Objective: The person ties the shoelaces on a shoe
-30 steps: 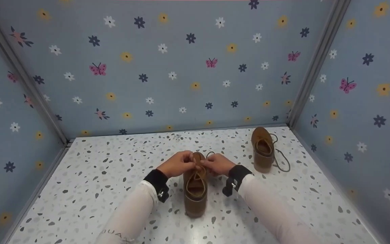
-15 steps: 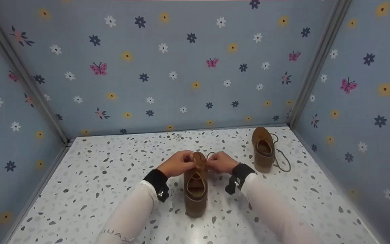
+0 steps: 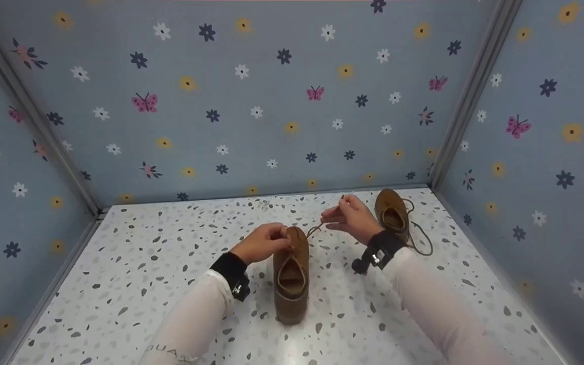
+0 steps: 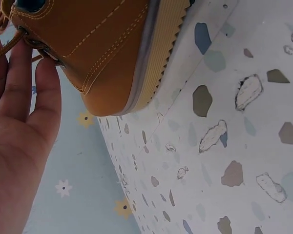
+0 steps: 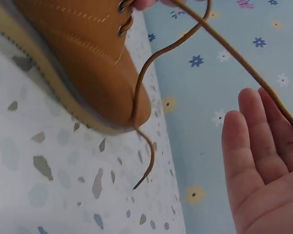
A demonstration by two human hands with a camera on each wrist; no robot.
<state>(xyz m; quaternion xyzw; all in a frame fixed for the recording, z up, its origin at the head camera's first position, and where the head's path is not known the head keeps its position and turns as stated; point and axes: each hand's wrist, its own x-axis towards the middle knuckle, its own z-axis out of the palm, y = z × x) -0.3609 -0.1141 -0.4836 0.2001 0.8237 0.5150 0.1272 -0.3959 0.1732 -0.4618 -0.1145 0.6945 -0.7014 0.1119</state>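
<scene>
A brown lace-up shoe (image 3: 291, 306) stands on the speckled floor, toe pointing away. At its lacing is my left hand (image 3: 263, 244), thumb and fingers pinching the lace there; the left wrist view shows its fingertips against the eyelets (image 4: 35, 44). My right hand (image 3: 357, 219) is raised off to the right of the toe. It pinches one end of the shoelace (image 5: 239, 57), which runs taut from the shoe across its straighter lower fingers (image 5: 256, 131). Another loose lace end (image 5: 150, 151) hangs over the toe in the right wrist view.
A second brown shoe (image 3: 387, 204) stands further back on the right, its loose lace (image 3: 425, 243) lying on the floor. Blue flowered panels (image 3: 251, 101) rise at the back and both sides of the white speckled floor (image 3: 160, 263).
My right hand has moved from the shoe's lacing up and to the right, drawing the lace out. The left hand has stayed at the lacing. The shoe has hardly moved.
</scene>
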